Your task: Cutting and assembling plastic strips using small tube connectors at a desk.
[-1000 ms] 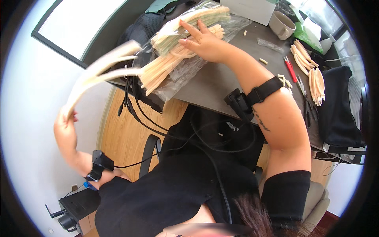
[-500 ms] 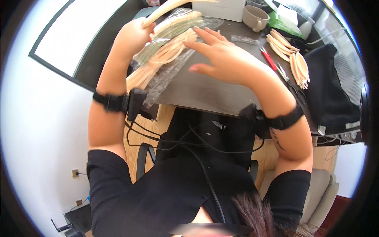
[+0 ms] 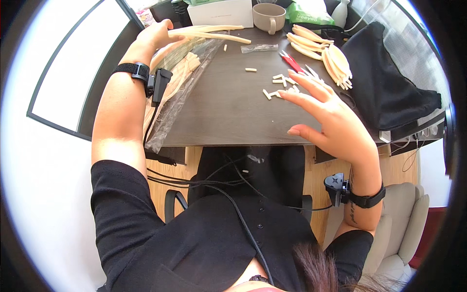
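Note:
At the far left, my left hand [image 3: 154, 35] is closed around a few long cream strips [image 3: 214, 35], possibly pipe cleaners, which stick out to the right. Below them lies a clear plastic bag [image 3: 168, 124] with a bundle of more cream strips [image 3: 184, 70] inside. My right hand [image 3: 321, 109] hovers over the right half of the desk with fingers spread and holds nothing. Beside its fingertips lie several short cream cut pieces [image 3: 278, 81]. A red-handled tool [image 3: 290, 61] and partly covered scissors blades [image 3: 313, 72] are just beyond that hand.
Cream petal-shaped loops [image 3: 335, 63] lie in two groups at the right back. A black cloth bag [image 3: 382, 85] is at the right. Along the back are a beige mug [image 3: 268, 18], a white box [image 3: 219, 13] and a green package [image 3: 309, 13]. A small clear packet [image 3: 259, 47] lies mid-desk.
My right hand has moved right, away from the bagged strips, uncovering the short pieces. My left hand still holds strips and has shifted slightly left; the view has shifted too.

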A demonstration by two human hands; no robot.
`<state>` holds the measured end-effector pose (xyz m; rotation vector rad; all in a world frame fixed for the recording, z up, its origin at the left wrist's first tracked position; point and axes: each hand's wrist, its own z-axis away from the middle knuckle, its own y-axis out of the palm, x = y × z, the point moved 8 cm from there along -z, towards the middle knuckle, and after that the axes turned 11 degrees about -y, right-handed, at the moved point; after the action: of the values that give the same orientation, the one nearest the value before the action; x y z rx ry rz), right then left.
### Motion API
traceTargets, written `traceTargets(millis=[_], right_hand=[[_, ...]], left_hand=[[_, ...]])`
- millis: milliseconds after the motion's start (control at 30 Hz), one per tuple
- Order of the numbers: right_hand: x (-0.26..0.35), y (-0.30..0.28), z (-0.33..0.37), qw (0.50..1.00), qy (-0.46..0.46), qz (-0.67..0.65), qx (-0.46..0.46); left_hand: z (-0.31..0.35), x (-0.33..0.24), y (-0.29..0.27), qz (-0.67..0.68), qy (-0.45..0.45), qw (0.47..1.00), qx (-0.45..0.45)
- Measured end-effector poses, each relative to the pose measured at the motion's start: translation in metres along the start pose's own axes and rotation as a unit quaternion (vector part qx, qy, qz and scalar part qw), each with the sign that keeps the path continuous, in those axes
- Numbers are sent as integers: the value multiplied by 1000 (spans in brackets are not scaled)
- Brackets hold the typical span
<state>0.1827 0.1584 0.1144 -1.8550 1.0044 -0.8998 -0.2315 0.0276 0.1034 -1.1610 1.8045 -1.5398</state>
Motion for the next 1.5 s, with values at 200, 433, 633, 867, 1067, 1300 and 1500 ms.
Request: traceTargets(millis=[200, 433, 633, 867, 1067, 1300, 1500], right_hand=[[-12, 12, 10, 998, 31, -58, -3], [-15, 14, 12, 998, 46, -38, 3], [-19, 18, 12, 996, 67, -51, 10], [-15, 20, -9, 996, 51, -71, 23], [-37, 22, -60, 995, 32, -79, -50], [-47, 25, -84, 978, 92, -145, -118], [-36, 31, -69, 986, 94, -104, -91]], left_hand=[[1, 5, -5, 20, -36, 999, -24], [16, 5, -16, -4, -56, 997, -61], [14, 10, -41, 16, -35, 980, -195], [40, 14, -62, 129, -85, 938, -312], [66, 7, -38, 322, -174, 888, -280], [84, 40, -34, 505, -139, 840, -141], [176, 93, -70, 615, -52, 772, -149]])
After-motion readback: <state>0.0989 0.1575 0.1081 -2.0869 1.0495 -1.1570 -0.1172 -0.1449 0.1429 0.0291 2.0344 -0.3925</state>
